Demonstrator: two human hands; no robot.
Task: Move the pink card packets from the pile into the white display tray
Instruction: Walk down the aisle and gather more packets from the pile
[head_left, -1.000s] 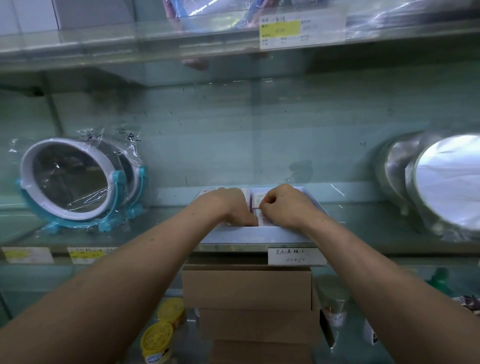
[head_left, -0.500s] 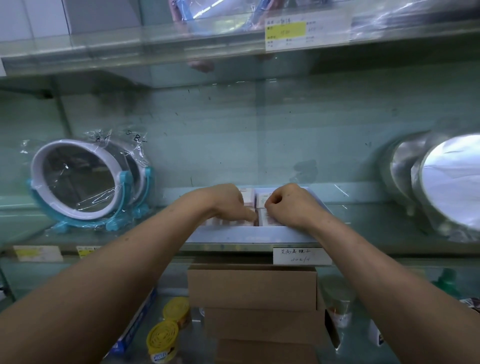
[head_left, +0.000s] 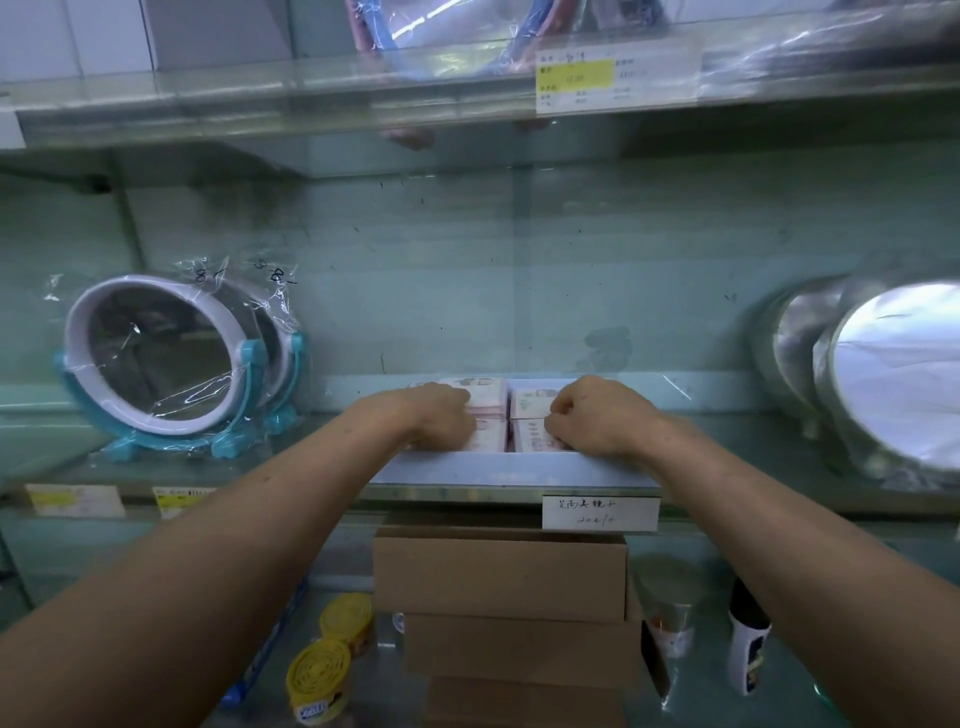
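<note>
A white display tray (head_left: 514, 470) sits on the middle glass shelf, its front wall facing me. Inside it lie pink card packets (head_left: 485, 397) in two side-by-side rows, left and right. My left hand (head_left: 441, 418) reaches into the tray with fingers curled down onto the front left packets. My right hand (head_left: 597, 415) is curled on the front right packets (head_left: 530, 431), its fingers hidden behind the knuckles. Whether either hand grips a packet is hidden.
A blue and white stand mirror (head_left: 166, 358) in plastic wrap stands left of the tray. Silver round mirrors (head_left: 893, 374) stand at the right. Below the shelf are stacked cardboard boxes (head_left: 501, 571), yellow tins (head_left: 322, 675) and a handwritten label (head_left: 600, 512). Another glass shelf (head_left: 467, 78) runs overhead.
Both hands stay in the tray on the front packets. They have spread slightly apart, exposing more of the pink packets between them. The view shifted a little.
</note>
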